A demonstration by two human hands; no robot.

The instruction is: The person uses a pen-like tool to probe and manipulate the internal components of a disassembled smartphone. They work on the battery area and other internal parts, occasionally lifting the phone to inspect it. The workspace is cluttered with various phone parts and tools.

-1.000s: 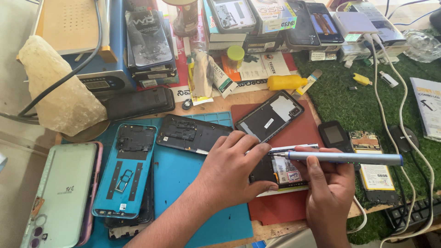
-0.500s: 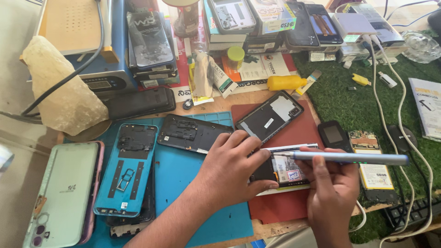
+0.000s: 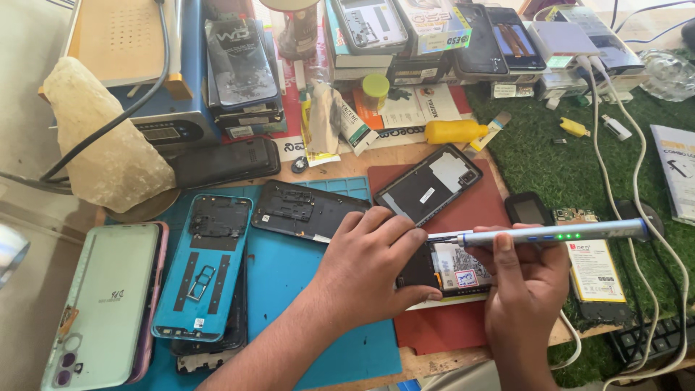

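The left hand [image 3: 373, 264] presses its fingers on an open phone [image 3: 452, 269] lying on the red mat [image 3: 441, 329] near the table's front edge, while the right hand [image 3: 525, 286] pinches a grey electric screwdriver [image 3: 554, 233] over it.

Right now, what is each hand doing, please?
Left hand: open, fingers pressing on the opened phone.
Right hand: closed around the electric screwdriver.
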